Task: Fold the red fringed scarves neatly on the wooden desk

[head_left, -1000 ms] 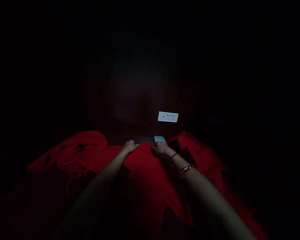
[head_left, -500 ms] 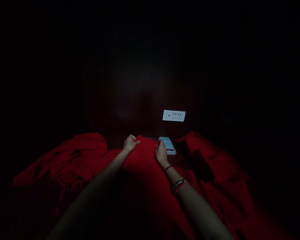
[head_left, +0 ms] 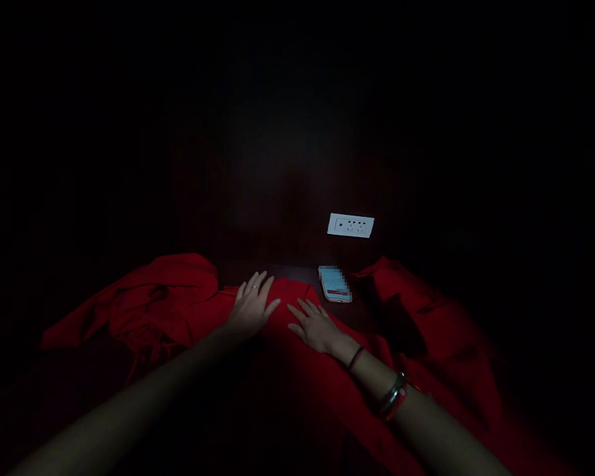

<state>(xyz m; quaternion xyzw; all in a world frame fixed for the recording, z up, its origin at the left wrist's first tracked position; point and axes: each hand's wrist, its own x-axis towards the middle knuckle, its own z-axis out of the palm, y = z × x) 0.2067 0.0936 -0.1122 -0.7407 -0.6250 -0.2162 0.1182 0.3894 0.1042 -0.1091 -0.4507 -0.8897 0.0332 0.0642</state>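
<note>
A large piece of red cloth [head_left: 290, 357] lies over a dark surface and hangs down toward me. My left hand [head_left: 251, 307] rests on its upper part with the fingers spread; a ring shows on one finger. To the right, my right hand [head_left: 315, 326] lies flat on the same cloth, its fingers apart. Neither hand grips anything. Just beyond my right hand is a smartphone [head_left: 336, 289] with a lit screen, lying on the dark surface. The lower part of the cloth fades into shadow.
More red fabric [head_left: 178, 291], bunched and with loose strings or fringe, lies at the left. Another heap of red fabric [head_left: 426, 317] spreads at the right. A white power socket [head_left: 350, 225] is set in the dark wall behind. Deep darkness hides the surroundings.
Both hands have let go of the cloth's upper edge and opened out flat on it. My right hand has moved away from the phone, toward me.
</note>
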